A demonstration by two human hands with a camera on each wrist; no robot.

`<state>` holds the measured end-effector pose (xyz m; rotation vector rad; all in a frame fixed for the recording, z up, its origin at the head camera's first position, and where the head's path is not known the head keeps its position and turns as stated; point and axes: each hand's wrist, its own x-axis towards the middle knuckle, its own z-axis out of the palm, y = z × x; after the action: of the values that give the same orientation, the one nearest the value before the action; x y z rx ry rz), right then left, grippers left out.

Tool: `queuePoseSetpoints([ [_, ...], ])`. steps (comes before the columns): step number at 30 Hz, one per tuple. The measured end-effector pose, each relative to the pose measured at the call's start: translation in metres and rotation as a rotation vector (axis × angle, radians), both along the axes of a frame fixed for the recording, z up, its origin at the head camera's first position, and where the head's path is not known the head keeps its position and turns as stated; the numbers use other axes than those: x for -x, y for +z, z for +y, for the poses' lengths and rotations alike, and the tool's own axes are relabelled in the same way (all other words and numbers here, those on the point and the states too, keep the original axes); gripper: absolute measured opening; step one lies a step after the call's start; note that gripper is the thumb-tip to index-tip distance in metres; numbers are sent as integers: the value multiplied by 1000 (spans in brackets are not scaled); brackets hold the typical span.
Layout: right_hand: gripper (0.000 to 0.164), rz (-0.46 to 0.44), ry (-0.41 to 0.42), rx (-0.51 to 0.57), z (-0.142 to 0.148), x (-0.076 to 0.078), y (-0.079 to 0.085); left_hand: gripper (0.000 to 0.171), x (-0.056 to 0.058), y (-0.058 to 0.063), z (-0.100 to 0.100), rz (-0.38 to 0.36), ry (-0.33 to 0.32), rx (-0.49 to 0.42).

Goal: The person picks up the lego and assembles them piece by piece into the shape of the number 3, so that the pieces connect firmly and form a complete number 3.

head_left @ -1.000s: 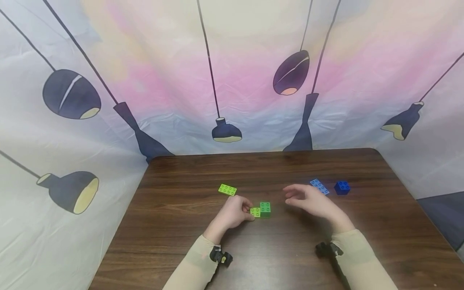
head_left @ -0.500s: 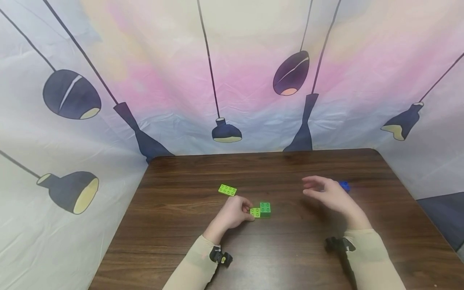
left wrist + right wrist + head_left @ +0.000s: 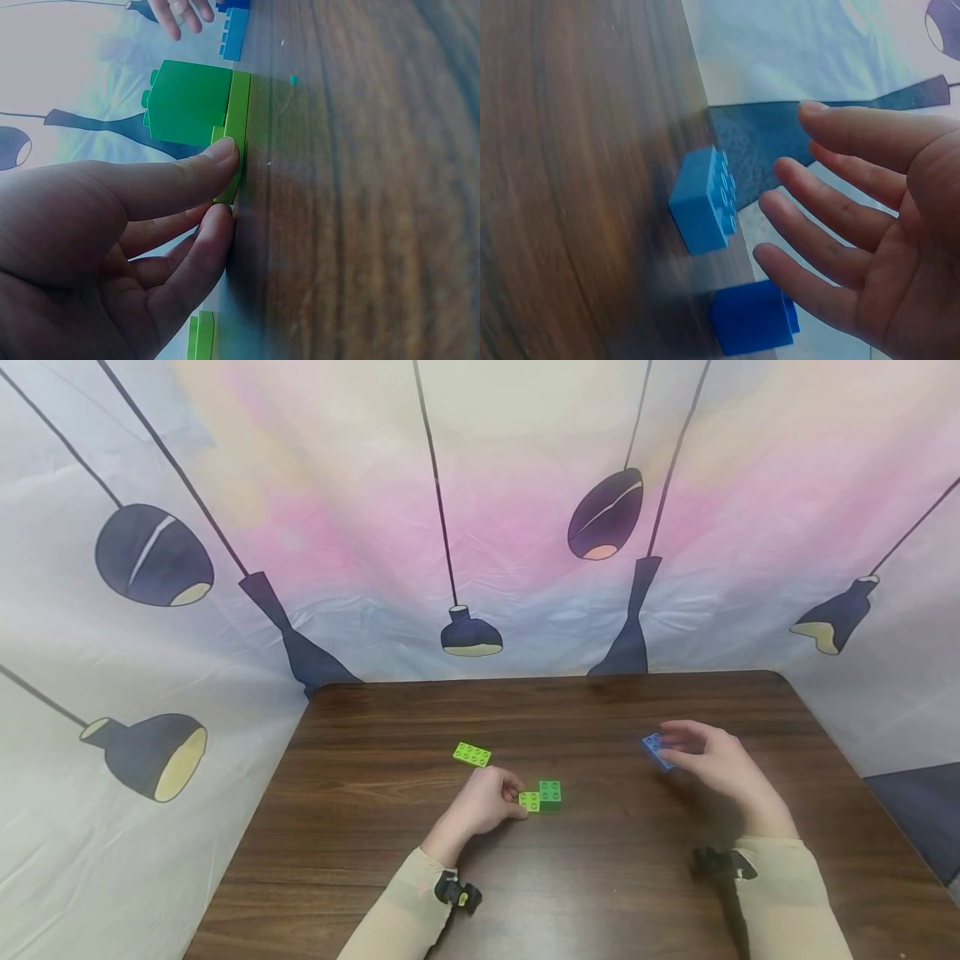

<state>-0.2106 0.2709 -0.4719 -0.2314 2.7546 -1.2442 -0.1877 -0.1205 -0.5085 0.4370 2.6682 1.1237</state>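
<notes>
The right hand [image 3: 726, 770] has slid further right across the tabletop [image 3: 322, 810] in the head view since half a second ago, bringing the light blue brick [image 3: 654, 750] out from behind it while the dark blue brick [image 3: 750, 321], which showed then at the hand's edge, drops from that view. The light blue brick sits right of centre, just left of the right hand's fingers, its long axis running from upper left to lower right; the right hand is plainly the nearer of the two. In the right wrist view those fingers are loosely spread and hold nothing, with a gap between them and the brick, which stands left of centre above the dark blue one. Near the middle of the head view, the left hand [image 3: 483, 800] keeps its place, thumb and fingers pinching the near end of a lime plate [image 3: 528, 802], with a green block [image 3: 550, 792] seated on the far end. A second lime piece [image 3: 472, 753] lies just above that hand.
</notes>
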Motion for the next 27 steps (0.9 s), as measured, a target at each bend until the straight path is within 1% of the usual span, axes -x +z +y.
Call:
queuePoseSetpoints([
  [6, 60, -31, -42, -9, 3, -2, -1, 29, 0, -2, 0, 29, -14, 19],
  [10, 61, -52, -58, -27, 3, -2, -4, 29, 0, -2, 0, 34, -16, 12],
  [17, 58, -47, -51, -52, 0, 1, -11, 29, -1, 0, 0, 25, -12, 11],
  [21, 59, -42, -42, -64, -3, 2, -13, 28, -1, 2, 0, 26, -11, 17],
  [27, 57, -40, -38, -73, -7, 2, -17, 28, -1, 1, 0, 21, -11, 14],
])
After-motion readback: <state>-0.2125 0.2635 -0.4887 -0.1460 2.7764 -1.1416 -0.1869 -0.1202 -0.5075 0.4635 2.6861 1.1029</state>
